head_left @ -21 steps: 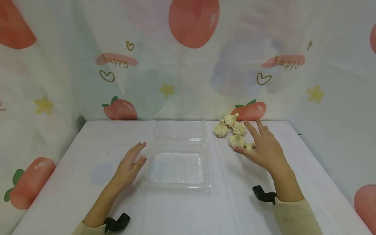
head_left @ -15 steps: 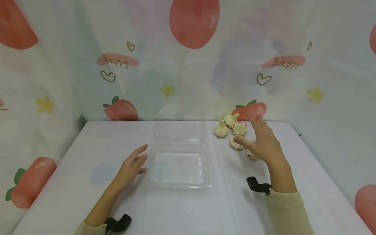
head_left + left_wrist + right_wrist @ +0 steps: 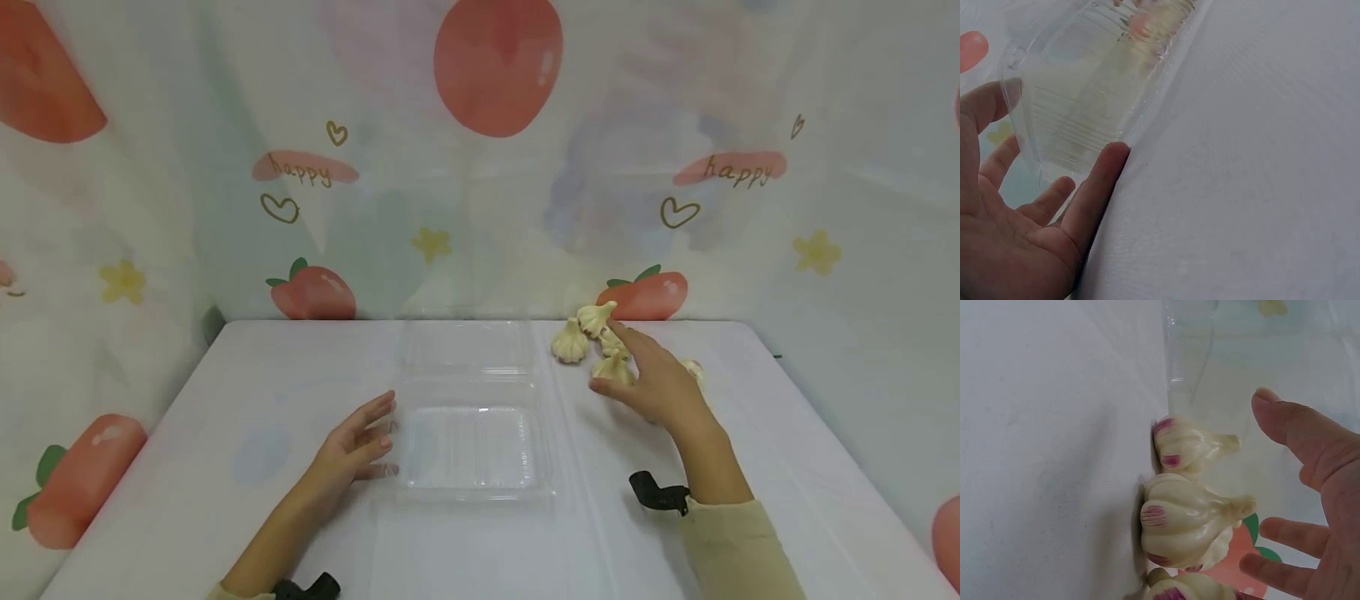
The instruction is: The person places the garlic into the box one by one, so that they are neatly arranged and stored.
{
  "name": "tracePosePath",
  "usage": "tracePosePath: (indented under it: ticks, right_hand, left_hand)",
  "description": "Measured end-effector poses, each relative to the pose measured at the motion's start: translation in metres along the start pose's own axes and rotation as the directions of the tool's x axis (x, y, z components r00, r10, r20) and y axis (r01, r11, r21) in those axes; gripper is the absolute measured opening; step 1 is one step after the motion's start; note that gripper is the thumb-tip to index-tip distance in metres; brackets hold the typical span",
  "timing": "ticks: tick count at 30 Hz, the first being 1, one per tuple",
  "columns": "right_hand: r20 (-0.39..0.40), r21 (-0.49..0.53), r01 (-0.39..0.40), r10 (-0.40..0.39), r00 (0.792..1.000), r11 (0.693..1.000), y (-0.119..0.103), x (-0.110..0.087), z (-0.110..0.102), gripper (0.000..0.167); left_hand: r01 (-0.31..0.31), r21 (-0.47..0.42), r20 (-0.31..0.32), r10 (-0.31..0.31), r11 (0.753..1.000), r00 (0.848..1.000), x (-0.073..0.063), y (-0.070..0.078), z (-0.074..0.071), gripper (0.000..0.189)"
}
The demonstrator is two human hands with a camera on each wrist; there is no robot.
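My left hand (image 3: 341, 458) is at the left side of a clear plastic clamshell box (image 3: 476, 497), fingers loosely spread. In the left wrist view its fingertips lie right at the edge of the clear box (image 3: 1075, 119). My right hand (image 3: 663, 387) hovers over a group of garlic bulbs, thumb and fingers apart. One garlic bulb (image 3: 612, 367) stands by its thumb. Another bulb (image 3: 570, 343) sits to the left, with more behind. The right wrist view shows bulbs (image 3: 1179, 519) with purple streaks facing the open palm, nothing between the fingers. The palm partly hides some bulbs.
The box's raised lid (image 3: 465, 346) leans back toward the printed curtain (image 3: 480, 208). Beyond my right hand a further garlic bulb (image 3: 693, 369) peeks out. A white cloth (image 3: 480, 550) covers the table.
My left hand has moved right to the box's edge. My right hand has come lower and its fingers have drawn in over the bulbs; a bulb now shows to its right. The head view has tilted up slightly.
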State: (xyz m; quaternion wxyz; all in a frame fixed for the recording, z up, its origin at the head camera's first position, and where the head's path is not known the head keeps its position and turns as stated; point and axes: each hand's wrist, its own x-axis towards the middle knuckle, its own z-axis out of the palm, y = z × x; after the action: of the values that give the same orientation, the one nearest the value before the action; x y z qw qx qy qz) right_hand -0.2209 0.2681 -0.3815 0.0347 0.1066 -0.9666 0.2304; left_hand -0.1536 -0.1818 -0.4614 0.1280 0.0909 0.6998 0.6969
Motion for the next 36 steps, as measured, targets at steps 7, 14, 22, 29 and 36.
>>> tracePosePath:
  ticks: [7, 14, 22, 29, 36]
  right_hand:
    - [0.037, 0.013, -0.022, 0.022, 0.999, 1.0, 0.004, 0.005, 0.01, 0.101]
    - [0.033, -0.021, -0.022, 0.023, 0.999, 1.0, 0.004, 0.008, 0.014, 0.1]
    - [0.015, -0.026, 0.004, -0.004, 1.0, 1.0, 0.0, 0.011, 0.021, 0.089]
    - [-0.009, -0.02, 0.061, -0.061, 0.998, 0.998, -0.006, 0.014, 0.029, 0.081]
    - [0.023, -0.033, 0.063, -0.063, 0.998, 0.997, -0.009, 0.012, 0.032, 0.078]
  left_hand:
    - [-0.019, -0.012, 0.109, 0.02, 1.0, 0.994, -0.003, 0.0, -0.004, 0.074]
    - [-0.053, -0.001, 0.156, 0.053, 0.999, 0.986, -0.003, -0.005, -0.01, 0.072]
    - [-0.077, -0.017, 0.181, 0.078, 0.997, 0.98, 0.0, -0.008, -0.011, 0.072]
    - [-0.1, -0.031, 0.199, 0.104, 0.994, 0.974, -0.001, -0.007, -0.012, 0.071]
    - [-0.102, -0.036, 0.204, 0.107, 0.994, 0.973, -0.001, -0.007, -0.012, 0.072]
